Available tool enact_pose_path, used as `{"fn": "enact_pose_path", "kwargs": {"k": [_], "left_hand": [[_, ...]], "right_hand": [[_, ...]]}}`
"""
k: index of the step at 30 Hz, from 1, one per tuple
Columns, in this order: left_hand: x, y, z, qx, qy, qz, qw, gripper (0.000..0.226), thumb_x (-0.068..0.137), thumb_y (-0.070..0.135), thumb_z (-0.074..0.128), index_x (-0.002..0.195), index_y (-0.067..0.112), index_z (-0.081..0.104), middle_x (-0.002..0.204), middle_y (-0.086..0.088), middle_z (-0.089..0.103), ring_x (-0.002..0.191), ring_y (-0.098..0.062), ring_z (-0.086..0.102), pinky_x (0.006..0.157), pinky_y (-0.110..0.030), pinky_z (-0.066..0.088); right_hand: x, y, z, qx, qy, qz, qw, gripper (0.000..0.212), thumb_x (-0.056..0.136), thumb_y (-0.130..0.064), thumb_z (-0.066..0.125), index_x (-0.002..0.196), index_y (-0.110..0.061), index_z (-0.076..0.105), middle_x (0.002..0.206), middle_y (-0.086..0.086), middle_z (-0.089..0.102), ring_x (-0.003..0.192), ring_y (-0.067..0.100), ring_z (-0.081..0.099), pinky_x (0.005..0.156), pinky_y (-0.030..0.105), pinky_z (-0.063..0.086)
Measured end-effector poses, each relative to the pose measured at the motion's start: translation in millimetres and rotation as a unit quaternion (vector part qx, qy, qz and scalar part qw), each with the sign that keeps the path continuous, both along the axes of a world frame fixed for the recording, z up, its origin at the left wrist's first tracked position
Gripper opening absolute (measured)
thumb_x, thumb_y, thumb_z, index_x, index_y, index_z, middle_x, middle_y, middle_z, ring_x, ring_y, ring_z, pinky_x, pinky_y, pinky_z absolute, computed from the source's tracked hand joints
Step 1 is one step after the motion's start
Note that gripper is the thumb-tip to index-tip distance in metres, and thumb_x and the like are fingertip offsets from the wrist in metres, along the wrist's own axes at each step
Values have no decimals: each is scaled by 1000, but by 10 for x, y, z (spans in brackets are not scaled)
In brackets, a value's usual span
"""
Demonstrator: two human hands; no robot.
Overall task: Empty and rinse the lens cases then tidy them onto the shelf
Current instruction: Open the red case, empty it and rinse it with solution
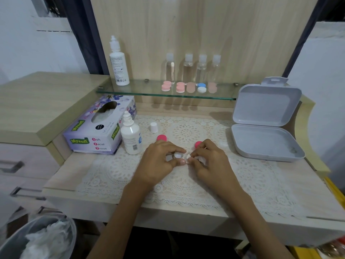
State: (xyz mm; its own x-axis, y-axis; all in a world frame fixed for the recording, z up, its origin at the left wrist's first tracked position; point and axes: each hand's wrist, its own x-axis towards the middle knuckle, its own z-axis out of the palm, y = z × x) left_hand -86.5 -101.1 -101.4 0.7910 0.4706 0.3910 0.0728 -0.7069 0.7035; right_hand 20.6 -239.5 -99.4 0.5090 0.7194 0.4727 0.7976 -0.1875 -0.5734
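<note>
- Two-handed hold on one lens case, low over the lace mat at the middle of the worktop.
- Judged as the emptying or rinsing step, given the two pink caps lying off on the mat just beyond the hands, and the small solution bottle standing uncapped to the left.
- Left hand: narrow grip, thumb and forefinger pinching the left well of the case.
- Right hand: fingers curled in, pinching the right end; exact contact hidden.
- Forearms in from the near edge, converging, palms down; cannot tell whether resting on the mat.
- Next, probably: tip or rinse out the wells, screw the caps back on, then a far reach to the glass shelf, beside the five cases lined up there.
</note>
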Motion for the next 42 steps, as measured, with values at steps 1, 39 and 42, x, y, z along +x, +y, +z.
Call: {"fn": "enact_pose_path", "kwargs": {"k": [1,39,42], "left_hand": [[1,-2,1,1,0,2,1000,29,69,25,82,97,27,75,93,13,70,93,-6,60,85,-39,51],[-1281,163,107,-6,-41,50,998,21,86,12,67,105,20,70,104,14,69,99,-2,63,88,-15,46],[-1657,289,66,19,-54,95,994,15,87,18,64,99,18,72,99,15,69,93,-3,64,83,-18,48]], "right_hand": [[8,4,-3,2,7,2,1000,11,82,-18,65,83,-10,72,89,-6,53,83,7,55,70,9,37],[-688,241,379,152,212,113,959,14,74,-16,78,83,-24,70,82,-14,68,76,7,61,64,19,47],[-1054,500,313,139,246,177,943,17,73,-13,81,79,-23,69,79,-15,67,74,2,60,61,17,44]]}}
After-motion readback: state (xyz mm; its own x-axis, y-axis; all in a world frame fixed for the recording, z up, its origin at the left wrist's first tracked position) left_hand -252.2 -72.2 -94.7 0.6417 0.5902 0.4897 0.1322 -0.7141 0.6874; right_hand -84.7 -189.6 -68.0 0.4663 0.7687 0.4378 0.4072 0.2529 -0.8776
